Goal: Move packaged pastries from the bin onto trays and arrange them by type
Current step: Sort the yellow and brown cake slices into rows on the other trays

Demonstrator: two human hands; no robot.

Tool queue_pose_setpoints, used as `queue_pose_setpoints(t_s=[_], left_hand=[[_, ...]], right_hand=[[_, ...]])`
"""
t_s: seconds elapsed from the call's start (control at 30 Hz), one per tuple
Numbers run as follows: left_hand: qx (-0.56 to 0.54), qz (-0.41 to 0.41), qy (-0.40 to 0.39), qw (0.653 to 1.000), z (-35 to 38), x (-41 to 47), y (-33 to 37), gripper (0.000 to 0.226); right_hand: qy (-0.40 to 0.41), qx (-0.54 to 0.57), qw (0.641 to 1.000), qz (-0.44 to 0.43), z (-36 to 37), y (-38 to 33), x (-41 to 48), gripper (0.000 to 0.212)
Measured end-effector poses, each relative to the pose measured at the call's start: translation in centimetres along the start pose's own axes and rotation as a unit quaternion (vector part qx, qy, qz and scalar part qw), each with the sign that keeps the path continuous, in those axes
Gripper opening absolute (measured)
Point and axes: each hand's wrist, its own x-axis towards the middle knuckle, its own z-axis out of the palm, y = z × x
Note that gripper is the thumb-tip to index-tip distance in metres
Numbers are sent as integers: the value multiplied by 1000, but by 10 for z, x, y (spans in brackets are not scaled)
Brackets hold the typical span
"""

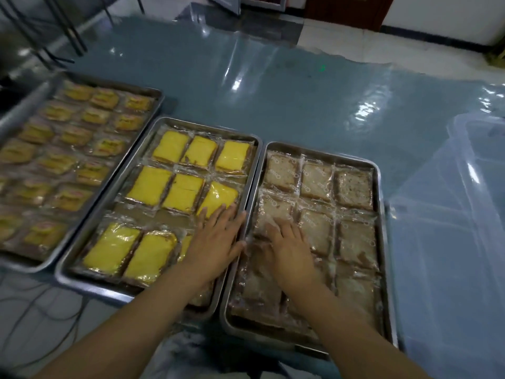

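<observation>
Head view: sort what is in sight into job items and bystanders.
Job:
- middle tray of yellow pastries
- right tray of brown pastries
- left tray of orange-topped pastries
- clear bin
- left hand, right hand

Bystanders:
- cables
- metal rack legs

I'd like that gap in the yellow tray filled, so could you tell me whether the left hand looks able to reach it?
Probably yes. The left hand lies flat on the middle tray, and the bare strip between the yellow pastries sits just beside its fingers, with nothing lying over it.
</observation>
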Motion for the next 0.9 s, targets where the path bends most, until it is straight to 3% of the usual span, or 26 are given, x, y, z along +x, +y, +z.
queue_pose_setpoints(t_s=[0.17,0.23,0.37,0.47,0.67,0.83,0.9], left_hand=[[-153,-102,52,982,-14,-54,-87,60],[-162,-128,44,977,-17,-74,-124,61],[-57,-20,-65,996,-6,-91,-178,70],[-13,38,-126,991,7,-90,-196,76],[-1,64,-149,987,13,-76,-208,79],[-26,64,-123,990,11,-77,-208,80],[-24,70,-94,993,3,-65,-208,79]], right_hand=[[-3,17,997,-80,5,-60,12,35],[-20,46,993,-104,13,-88,14,38],[-103,28,982,-154,37,-135,12,38],[-162,-35,977,-133,53,-155,13,44],[-125,-107,984,-67,61,-178,16,44],[-42,-57,997,-34,63,-186,22,26],[-12,-46,999,-14,64,-186,32,32]])
